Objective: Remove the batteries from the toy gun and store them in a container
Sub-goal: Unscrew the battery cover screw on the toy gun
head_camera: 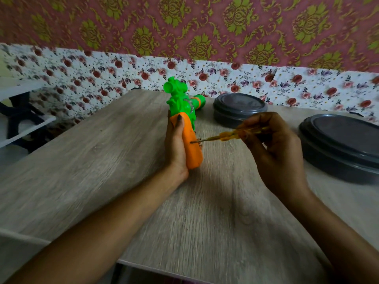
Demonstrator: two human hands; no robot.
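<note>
The toy gun [184,103] has a green body and an orange handle [192,148], and it stands over the middle of the wooden table [102,160]. My left hand [175,146] grips the orange handle from the left, thumb across its top. My right hand [270,148] holds a small screwdriver [225,137] with a clear yellow-orange grip. Its metal tip touches the right side of the handle. No batteries show.
Two dark grey lidded round containers stand on the table: a smaller one [240,109] behind my right hand and a larger one [344,144] at the right edge. A floral-papered wall runs along the back. A white and dark rack [22,119] stands to the left of the table.
</note>
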